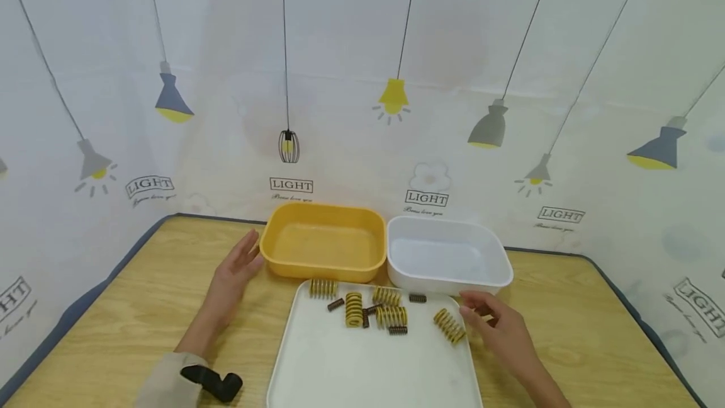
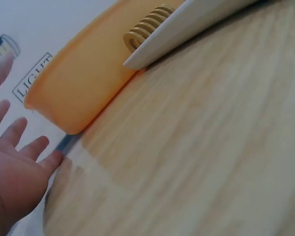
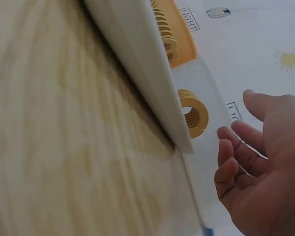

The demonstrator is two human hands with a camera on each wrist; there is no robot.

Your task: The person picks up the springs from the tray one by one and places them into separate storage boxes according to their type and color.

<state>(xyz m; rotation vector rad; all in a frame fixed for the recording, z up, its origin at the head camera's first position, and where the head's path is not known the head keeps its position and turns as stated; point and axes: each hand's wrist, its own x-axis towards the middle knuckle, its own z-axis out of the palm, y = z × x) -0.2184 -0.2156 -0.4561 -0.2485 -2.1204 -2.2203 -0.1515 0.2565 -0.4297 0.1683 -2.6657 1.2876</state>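
Observation:
My left hand [image 1: 231, 282] is beside the left end of the yellow bin [image 1: 323, 271], its fingers spread and holding nothing in the left wrist view. On the other side, my right hand [image 1: 501, 326] hovers near the tray's far right corner, fingers loosely bent around no object. A white tray [image 1: 368, 370] bears several large yellow springs and several small dark springs near its far edge. Closest to the right hand lies one yellow spring [image 1: 450, 326]. Another yellow spring [image 1: 354, 310] points toward me, and a dark spring [image 1: 398, 330] lies right of it.
A white bin [image 1: 450, 282] stands right of the yellow one, both behind the tray. The wooden table [image 1: 578, 332] meets a lamp-patterned cloth backdrop [image 1: 340, 112] at its back and sides. A black wrist strap piece [image 1: 212, 383] sits on the left sleeve.

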